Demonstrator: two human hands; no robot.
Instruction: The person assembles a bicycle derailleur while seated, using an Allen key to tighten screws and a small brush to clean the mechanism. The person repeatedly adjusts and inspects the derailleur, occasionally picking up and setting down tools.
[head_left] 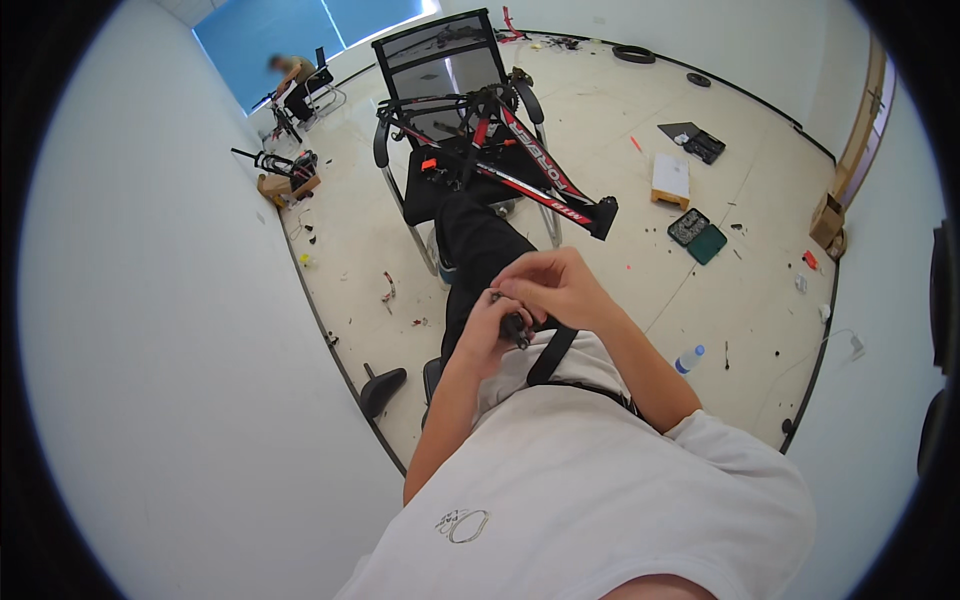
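Over my lap, my left hand (488,328) is closed around a small black bicycle part (514,330) with a dark rounded end sticking out below the fingers. Its exact kind is too small to make out. My right hand (556,284) meets it from above, thumb and fingertips pinched together at the top of the part. Whatever lies between those fingertips is hidden. In front of my legs, a black and red bicycle frame (545,160) with its crank rests across a black mesh chair (425,195).
On the floor to the right lie an opened green tool case (708,243), a black case (705,147), a white box (670,178) and a water bottle (689,359). A bicycle saddle (382,391) lies at left. Farther back, a person (295,75) sits by a bicycle.
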